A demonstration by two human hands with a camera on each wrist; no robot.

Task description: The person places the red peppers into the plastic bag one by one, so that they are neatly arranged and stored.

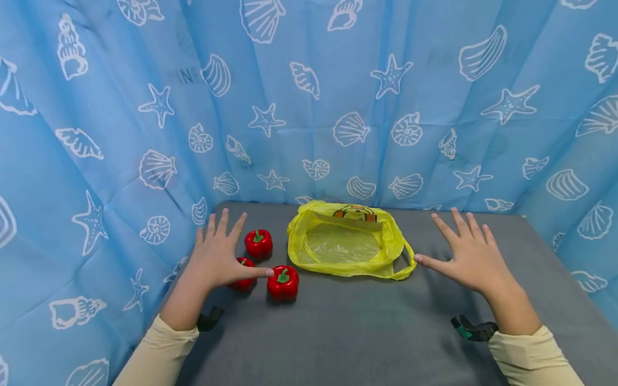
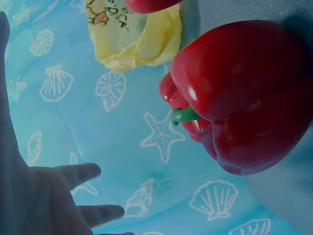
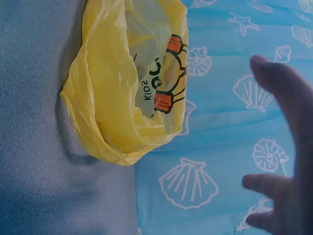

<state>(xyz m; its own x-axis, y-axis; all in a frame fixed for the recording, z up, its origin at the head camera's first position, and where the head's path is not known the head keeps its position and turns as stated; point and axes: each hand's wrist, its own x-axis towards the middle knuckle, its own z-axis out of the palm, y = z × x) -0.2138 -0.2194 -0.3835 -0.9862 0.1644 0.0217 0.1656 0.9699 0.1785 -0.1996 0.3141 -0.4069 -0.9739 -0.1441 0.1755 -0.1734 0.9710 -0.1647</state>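
Three red bell peppers with green stems are grouped on the left of the table: a back one [image 1: 258, 244], a middle one [image 1: 243, 283] partly hidden, and a front one [image 1: 282, 283]. Over them my left hand [image 1: 219, 262] is spread, fingers straight, holding nothing; its thumb overlaps the middle pepper in the head view. One pepper [image 2: 244, 98] looms large in the left wrist view. A yellow plastic bag [image 1: 338, 267] lies with its mouth open at the table's centre back. To its right my right hand [image 1: 470, 260] is spread and empty, thumb tip near the bag's handle.
The grey table [image 1: 357, 332] ends at the back against a blue curtain [image 1: 299, 107] with white shells and starfish, which also hangs at both sides. Dark straps [image 1: 475, 329] sit at both wrists.
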